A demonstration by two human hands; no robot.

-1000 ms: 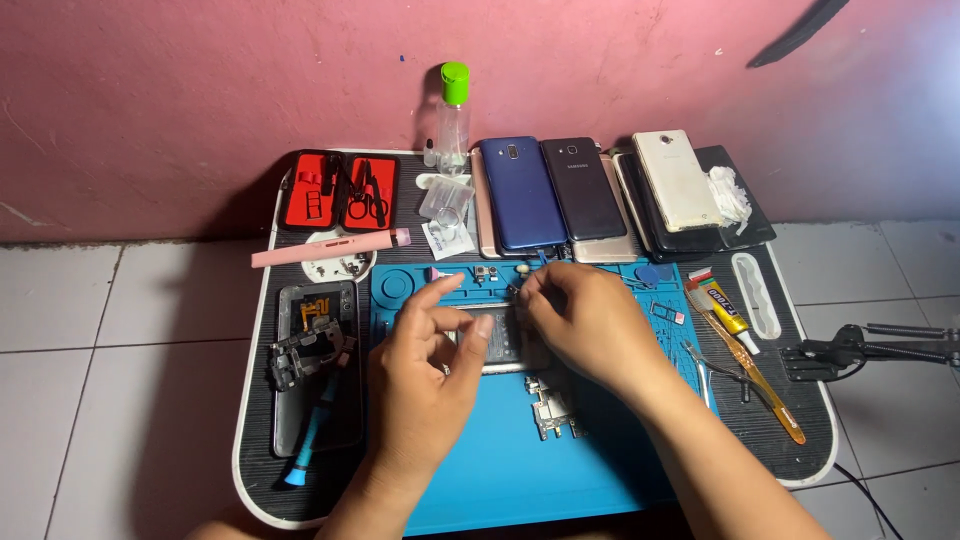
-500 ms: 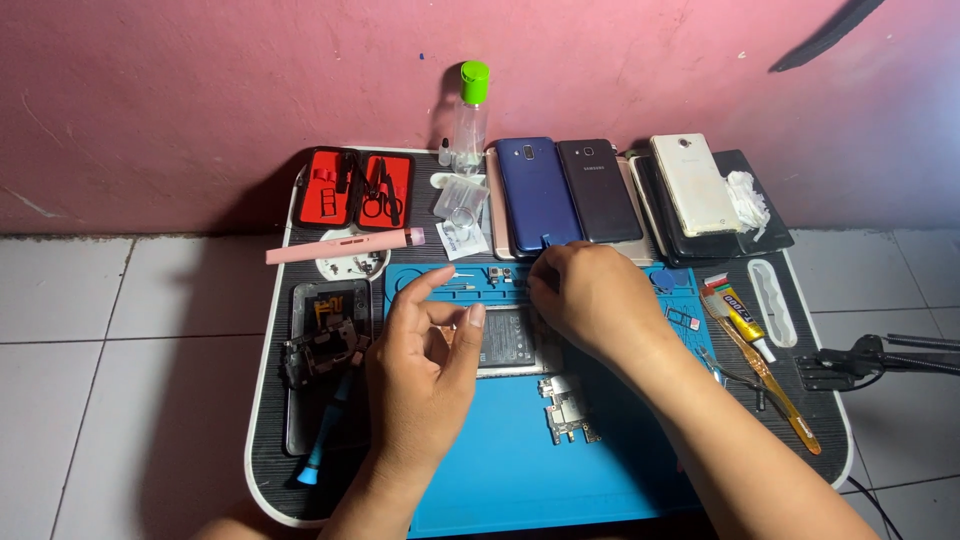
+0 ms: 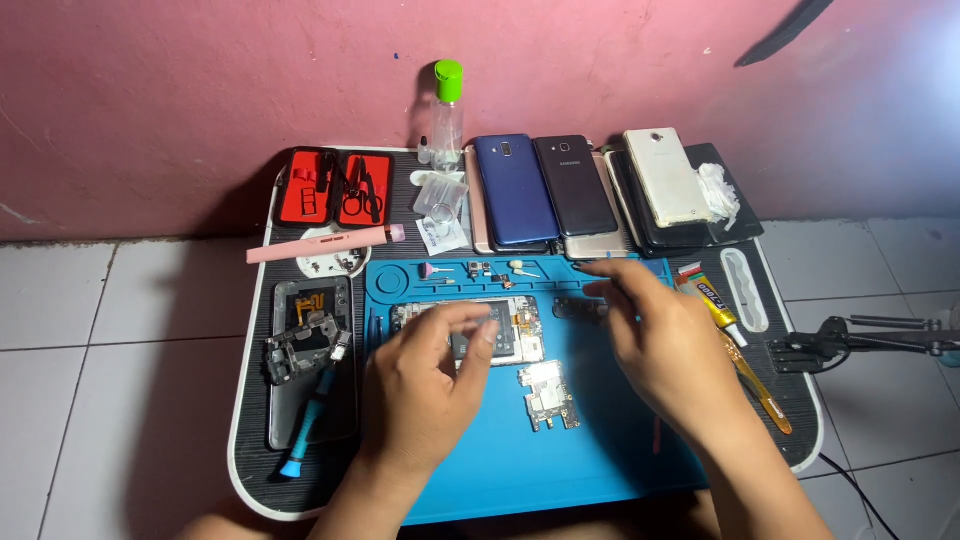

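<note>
A pink wall rises behind a white tiled floor, where a low black tray (image 3: 800, 420) with a white rim holds a blue mat (image 3: 600, 450).

Near the middle of the mat lies an opened phone (image 3: 505, 335), its insides showing. The left hand (image 3: 425, 385) hovers over the phone's left part, fingers loosely curled and thumb near the forefinger; whether it pinches anything cannot be told. Just right of the phone, a small circuit board (image 3: 545, 393) lies flat on the mat, apart from both hands. The right hand (image 3: 665, 345) is over the mat's right side, fingers bent and blurred, tips pointing left near a dark strip part (image 3: 572, 308); whether it holds anything cannot be told.

Along the mat's top edge sit tiny loose parts (image 3: 480, 270). Left of the mat, a stripped phone frame (image 3: 305, 345) lies on the tray with a blue-handled screwdriver (image 3: 308, 425) resting on it. Above that are a pink pen-like tool (image 3: 320, 243) and a white dish (image 3: 335, 264). At the tray's back edge stand an open red tool case (image 3: 335, 187), a clear bottle (image 3: 447, 115) with a green cap, a blue phone (image 3: 512, 188), a black phone (image 3: 572, 185), and a white phone (image 3: 665, 177) on dark ones. To the right lie a glue tube (image 3: 712, 298) and an orange pry tool (image 3: 762, 395). A black clamp (image 3: 830, 345) sits on the floor beyond.
</note>
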